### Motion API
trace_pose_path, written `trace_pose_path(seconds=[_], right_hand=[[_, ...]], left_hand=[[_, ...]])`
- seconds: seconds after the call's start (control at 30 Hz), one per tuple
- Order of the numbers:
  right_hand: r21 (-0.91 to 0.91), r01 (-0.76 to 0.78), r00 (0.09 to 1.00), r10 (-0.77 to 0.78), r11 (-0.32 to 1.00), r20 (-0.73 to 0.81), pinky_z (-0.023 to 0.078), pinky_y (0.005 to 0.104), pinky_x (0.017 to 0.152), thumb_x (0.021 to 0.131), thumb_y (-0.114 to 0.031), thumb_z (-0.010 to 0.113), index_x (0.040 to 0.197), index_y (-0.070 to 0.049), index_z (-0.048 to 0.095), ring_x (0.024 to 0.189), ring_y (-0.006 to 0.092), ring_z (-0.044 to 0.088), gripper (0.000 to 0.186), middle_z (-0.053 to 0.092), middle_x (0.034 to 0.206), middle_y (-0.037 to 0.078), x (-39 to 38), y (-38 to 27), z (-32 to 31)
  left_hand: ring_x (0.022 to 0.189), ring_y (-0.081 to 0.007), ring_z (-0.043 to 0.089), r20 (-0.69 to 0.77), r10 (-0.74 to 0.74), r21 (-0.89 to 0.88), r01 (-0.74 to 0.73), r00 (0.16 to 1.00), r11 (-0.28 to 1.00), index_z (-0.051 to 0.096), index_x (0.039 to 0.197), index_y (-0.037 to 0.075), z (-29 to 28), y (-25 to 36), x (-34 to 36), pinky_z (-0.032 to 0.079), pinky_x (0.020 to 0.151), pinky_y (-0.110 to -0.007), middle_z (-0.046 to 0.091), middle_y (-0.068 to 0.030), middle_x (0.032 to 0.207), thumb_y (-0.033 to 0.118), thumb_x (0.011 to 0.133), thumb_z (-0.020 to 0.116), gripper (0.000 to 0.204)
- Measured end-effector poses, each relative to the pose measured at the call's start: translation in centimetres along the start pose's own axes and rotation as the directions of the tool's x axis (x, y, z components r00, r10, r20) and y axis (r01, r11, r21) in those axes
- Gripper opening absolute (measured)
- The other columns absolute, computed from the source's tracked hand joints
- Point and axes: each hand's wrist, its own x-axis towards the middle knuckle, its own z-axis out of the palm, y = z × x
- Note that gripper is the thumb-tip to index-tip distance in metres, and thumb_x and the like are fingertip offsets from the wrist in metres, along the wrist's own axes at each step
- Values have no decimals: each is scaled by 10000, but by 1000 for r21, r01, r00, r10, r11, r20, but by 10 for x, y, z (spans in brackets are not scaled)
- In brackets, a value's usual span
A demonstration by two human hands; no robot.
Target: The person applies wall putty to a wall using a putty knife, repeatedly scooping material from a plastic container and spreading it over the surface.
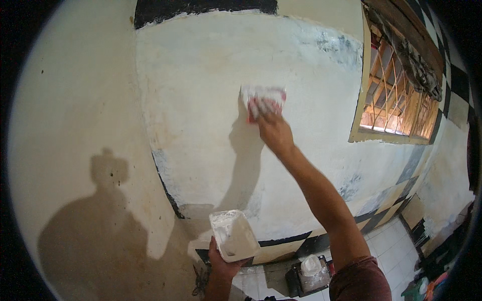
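Note:
In front of me is a wall [196,70] with a broad, whitish coated patch. My right hand [275,131] reaches up to the middle of it, closed on a putty spreader [265,94] with a pale, smeared blade and red parts. The blade lies against the wall or very close to it; its edges are slightly blurred. Lower down, my left hand [221,263] grips a white rectangular plastic tub [250,255] from below and the side. Whitish paste [225,223] coats the inside of the tub, thickest near its far end.
A barred window [399,93] with a dark cloth [419,67] is at the right. A white bag-like thing [311,266] sits on a dark box [301,285] on the tiled floor [389,241]. A plain side wall [75,115] stands at the left, and clothes-like items lie lower right.

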Motion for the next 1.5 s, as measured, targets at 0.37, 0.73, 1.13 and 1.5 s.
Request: trace_pose_path(seconds=[0.37,0.73,1.13,1.5], right_hand=[[-43,-498,743,400,866,-536,508,384,665,911,-143,626,1140,-100,683,769,287,608,240,596,848,109,24,89,-93],[-51,-514,775,438,856,-455,522,490,723,939,-209,538,997,-38,647,875,397,631,211,622,1027,220,117,51,13],[15,159,897,-138,987,-421,481,378,816,729,-97,668,892,-91,702,965,240,590,166,585,1039,58,132,-83,-17],[189,33,998,-41,981,41,531,365,889,758,-6,628,1191,-121,674,1080,273,619,451,639,1210,60,-65,-55,-54]], left_hand=[[1239,-390,513,-9,39,50,-38,999,998,417,1437,170,-20,4,-1,430,956,-644,507,-126,1376,622,928,377,682],[1131,-388,587,-46,76,51,-73,996,996,407,1433,151,-9,24,-19,534,718,-562,550,-132,1319,632,941,340,692],[1175,-398,568,15,107,33,-108,994,994,427,1425,143,-22,31,-26,501,890,-658,554,-149,1303,574,938,382,651],[1236,-365,522,16,79,34,-79,997,996,472,1397,172,4,14,-11,439,972,-628,535,-109,1351,558,947,379,600]])
